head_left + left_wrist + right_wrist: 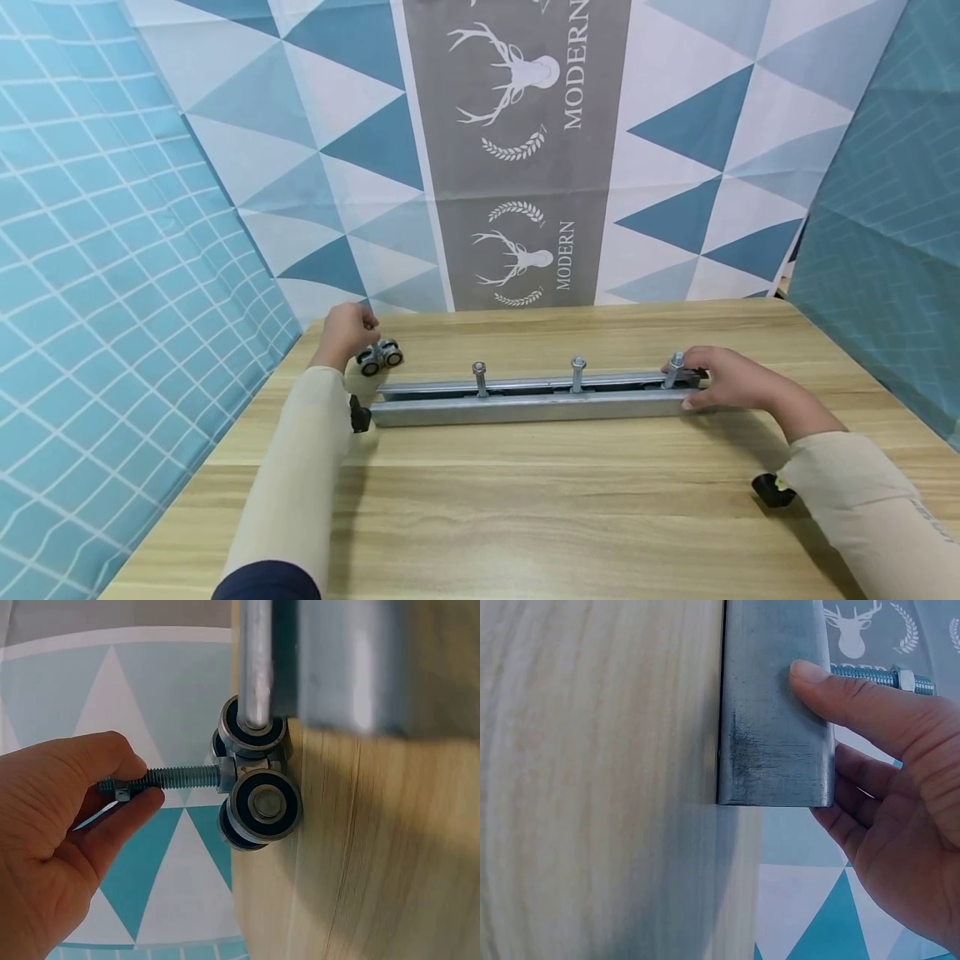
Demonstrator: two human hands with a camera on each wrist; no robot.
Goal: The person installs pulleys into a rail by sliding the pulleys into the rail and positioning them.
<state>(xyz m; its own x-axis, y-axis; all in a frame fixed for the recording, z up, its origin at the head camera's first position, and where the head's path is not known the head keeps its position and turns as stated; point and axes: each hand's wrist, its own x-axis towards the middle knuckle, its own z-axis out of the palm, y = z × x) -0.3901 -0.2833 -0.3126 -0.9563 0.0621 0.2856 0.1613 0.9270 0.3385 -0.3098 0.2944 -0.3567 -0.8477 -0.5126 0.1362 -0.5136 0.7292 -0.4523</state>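
My left hand (347, 335) pinches the threaded bolt (187, 777) of a roller trolley (380, 357) between thumb and fingers. Its wheels (266, 801) are at the tabletop, just off the left end of a metal track rail (525, 408); whether they bear on the wood I cannot tell. This slotted rail lies crosswise on the table, slot upward. Three bolts with nuts stand up out of the slot: a left bolt (480, 377), a middle bolt (577, 375) and a right bolt (675, 369). At the rail's right end, my right hand (731, 383) grips it, thumb on the near wall.
The wooden table (525, 500) runs back to a patterned cloth (360, 167). Blue checked cloth (112, 250) hangs along the left side, and a teal cloth (885, 233) along the right. A small black camera (772, 490) sits at the right wrist.
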